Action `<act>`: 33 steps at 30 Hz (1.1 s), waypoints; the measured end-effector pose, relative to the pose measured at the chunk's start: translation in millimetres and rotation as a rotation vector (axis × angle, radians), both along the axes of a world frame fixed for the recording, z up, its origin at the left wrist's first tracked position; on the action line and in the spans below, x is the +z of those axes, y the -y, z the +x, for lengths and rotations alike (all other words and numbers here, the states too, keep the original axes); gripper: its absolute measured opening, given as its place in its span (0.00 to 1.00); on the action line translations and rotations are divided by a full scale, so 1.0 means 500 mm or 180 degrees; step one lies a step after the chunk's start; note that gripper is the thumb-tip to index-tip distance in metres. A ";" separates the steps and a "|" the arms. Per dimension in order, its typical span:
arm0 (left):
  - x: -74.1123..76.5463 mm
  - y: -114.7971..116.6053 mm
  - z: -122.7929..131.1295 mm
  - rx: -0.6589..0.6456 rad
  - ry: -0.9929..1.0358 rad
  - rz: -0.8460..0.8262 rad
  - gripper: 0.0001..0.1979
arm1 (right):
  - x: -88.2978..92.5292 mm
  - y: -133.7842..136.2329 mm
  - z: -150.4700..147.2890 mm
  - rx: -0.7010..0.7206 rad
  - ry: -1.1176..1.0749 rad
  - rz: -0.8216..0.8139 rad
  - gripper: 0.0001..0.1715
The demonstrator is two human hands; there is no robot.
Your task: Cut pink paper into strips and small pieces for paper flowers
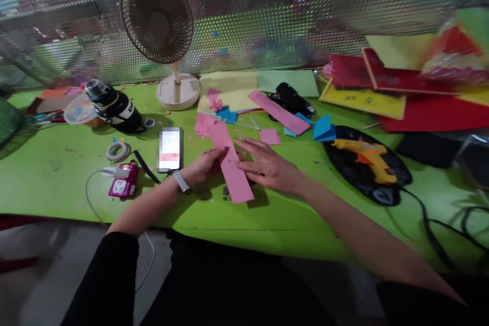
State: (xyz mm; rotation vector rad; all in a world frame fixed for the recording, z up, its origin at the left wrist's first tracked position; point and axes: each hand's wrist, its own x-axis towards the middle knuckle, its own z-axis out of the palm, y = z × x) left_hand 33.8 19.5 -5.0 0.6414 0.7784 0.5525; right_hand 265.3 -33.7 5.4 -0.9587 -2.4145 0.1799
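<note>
A long pink paper strip (236, 178) slants across the space between my hands, raised a little over the green table. My left hand (208, 165) grips the strip's left edge, thumb on top and fingers curled beneath. From the other side my right hand (263, 163) reaches in with its fingers stretched and spread, the tips at the strip's right edge. Whether those fingertips press on the paper is hard to tell. Just beyond lie pink paper pieces (203, 125), a small pink square (269, 136) and another pink strip (278, 111).
At left stand a phone (170, 150), a tape roll (117, 151), a purple power adapter (124, 182) and a black bottle (114, 107). A fan (178, 92) stands behind. On the right, a yellow glue gun (376, 160) rests on a black tray (344, 168), its cable trailing rightward.
</note>
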 end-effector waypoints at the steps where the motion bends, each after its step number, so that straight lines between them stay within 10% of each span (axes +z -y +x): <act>1: -0.002 0.002 0.000 -0.0008 0.0016 0.0020 0.08 | -0.007 0.005 -0.010 0.0095 -0.0139 -0.0032 0.19; 6: -0.001 0.014 -0.002 0.0271 -0.0115 0.0262 0.08 | -0.017 0.039 -0.056 -0.0218 -0.0968 -0.0287 0.11; 13: 0.005 0.045 0.010 0.0264 0.0439 0.0115 0.15 | -0.015 0.020 -0.075 -0.1426 -0.2203 -0.1722 0.25; 33: -0.031 0.070 0.013 0.0021 -0.0184 0.1218 0.27 | -0.018 0.011 -0.076 -0.1502 -0.3355 -0.2114 0.21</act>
